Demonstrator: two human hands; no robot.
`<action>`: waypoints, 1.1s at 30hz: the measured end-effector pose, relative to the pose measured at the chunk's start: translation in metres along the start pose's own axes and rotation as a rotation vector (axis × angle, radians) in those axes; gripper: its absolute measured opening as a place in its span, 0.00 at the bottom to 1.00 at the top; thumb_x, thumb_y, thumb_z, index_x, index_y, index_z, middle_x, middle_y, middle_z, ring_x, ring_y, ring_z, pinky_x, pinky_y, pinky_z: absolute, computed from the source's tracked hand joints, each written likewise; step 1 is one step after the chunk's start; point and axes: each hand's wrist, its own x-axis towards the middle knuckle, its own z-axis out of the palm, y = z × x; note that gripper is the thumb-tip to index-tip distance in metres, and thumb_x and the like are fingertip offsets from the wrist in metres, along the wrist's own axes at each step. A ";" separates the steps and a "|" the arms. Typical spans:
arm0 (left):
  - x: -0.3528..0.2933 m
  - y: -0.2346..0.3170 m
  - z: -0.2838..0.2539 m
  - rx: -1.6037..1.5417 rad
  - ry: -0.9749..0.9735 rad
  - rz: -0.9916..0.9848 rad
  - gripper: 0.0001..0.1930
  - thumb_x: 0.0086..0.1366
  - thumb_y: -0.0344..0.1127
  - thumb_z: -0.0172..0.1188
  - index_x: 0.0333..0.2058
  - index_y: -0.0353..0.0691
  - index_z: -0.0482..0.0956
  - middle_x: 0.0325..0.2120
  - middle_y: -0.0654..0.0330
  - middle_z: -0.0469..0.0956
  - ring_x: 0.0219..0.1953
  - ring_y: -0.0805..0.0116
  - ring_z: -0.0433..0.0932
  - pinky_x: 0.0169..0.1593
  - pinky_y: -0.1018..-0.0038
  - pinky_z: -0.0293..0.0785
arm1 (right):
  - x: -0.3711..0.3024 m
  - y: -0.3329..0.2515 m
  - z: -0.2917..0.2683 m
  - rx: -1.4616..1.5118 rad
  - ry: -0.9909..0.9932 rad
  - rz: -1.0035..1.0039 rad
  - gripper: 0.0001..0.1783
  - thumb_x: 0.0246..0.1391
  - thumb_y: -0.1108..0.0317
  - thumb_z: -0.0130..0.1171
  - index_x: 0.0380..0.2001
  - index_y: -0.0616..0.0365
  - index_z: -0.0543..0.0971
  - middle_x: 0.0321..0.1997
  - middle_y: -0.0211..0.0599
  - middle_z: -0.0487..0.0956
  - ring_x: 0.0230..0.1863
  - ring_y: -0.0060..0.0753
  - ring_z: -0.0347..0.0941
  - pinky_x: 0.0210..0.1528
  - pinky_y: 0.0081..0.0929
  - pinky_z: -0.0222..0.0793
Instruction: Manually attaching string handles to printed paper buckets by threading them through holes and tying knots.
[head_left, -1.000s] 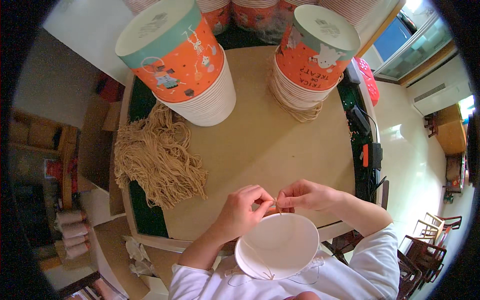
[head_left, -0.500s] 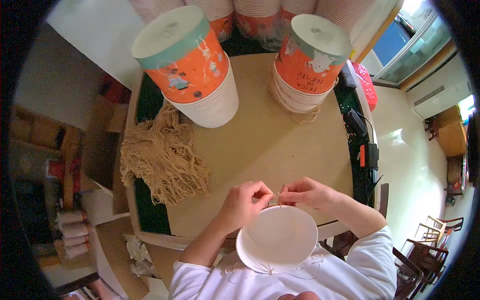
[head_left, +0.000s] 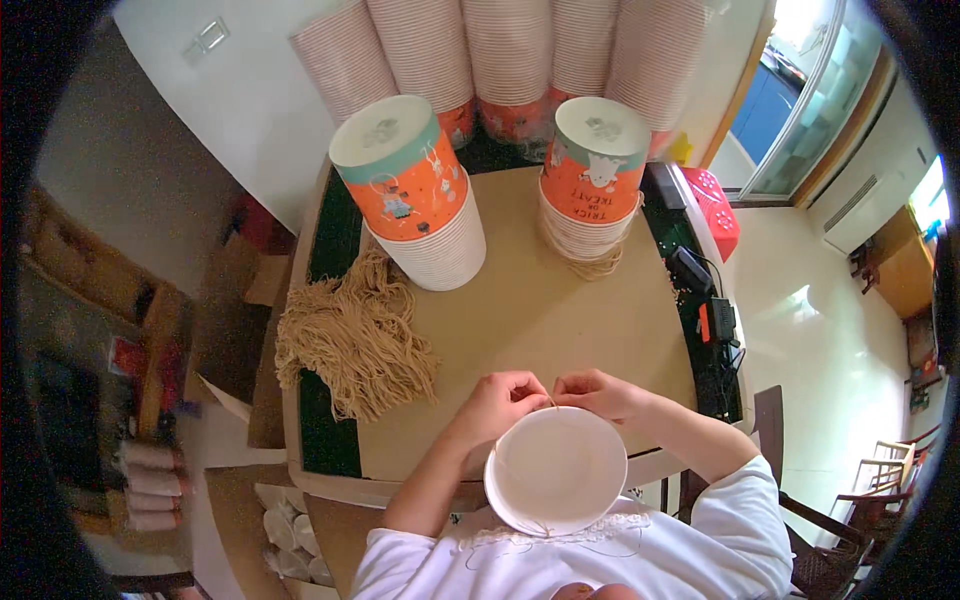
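A white paper bucket (head_left: 556,470) rests against my shirt at the table's near edge, its open mouth facing up. At its far rim a thin tan string (head_left: 552,401) shows between my fingertips. My left hand (head_left: 506,400) is closed in a pinch on the string, left of that spot. Close beside it, my right hand (head_left: 600,393) pinches the string too, with curled fingers. Another bit of string is knotted at the bucket's near rim. Beyond, to the left, lies a loose heap of tan strings (head_left: 360,340).
Two upside-down stacks of orange and white paper buckets stand on the table, a left stack (head_left: 410,190) and a right stack (head_left: 595,165) with strings around it. Taller stacks (head_left: 510,60) line the back. Black adapters (head_left: 690,270) and a red box (head_left: 712,210) sit at the right.
My hands have drawn closer together at the far rim, and less of the string shows between them. The view has shifted, bringing more of the back stacks into sight.
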 end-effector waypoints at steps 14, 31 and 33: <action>0.001 0.003 0.004 0.068 0.021 -0.055 0.04 0.55 0.29 0.58 0.26 0.34 0.77 0.19 0.62 0.77 0.23 0.79 0.74 0.29 0.79 0.71 | 0.005 0.019 -0.014 0.134 -0.050 -0.026 0.11 0.56 0.60 0.51 0.31 0.55 0.77 0.26 0.23 0.73 0.29 0.13 0.65 0.27 0.14 0.61; 0.001 -0.016 -0.006 -0.165 0.199 -0.052 0.05 0.57 0.27 0.55 0.25 0.32 0.72 0.20 0.61 0.76 0.24 0.77 0.75 0.30 0.79 0.72 | -0.007 -0.002 -0.004 0.022 0.151 -0.171 0.11 0.57 0.66 0.49 0.38 0.61 0.73 0.31 0.25 0.71 0.35 0.13 0.66 0.37 0.13 0.62; -0.006 -0.029 -0.011 -0.236 0.235 -0.005 0.02 0.59 0.26 0.52 0.29 0.34 0.70 0.21 0.62 0.75 0.23 0.77 0.74 0.28 0.79 0.71 | -0.028 0.002 -0.007 0.051 0.184 -0.210 0.10 0.55 0.68 0.51 0.38 0.62 0.72 0.33 0.27 0.72 0.36 0.15 0.66 0.39 0.15 0.63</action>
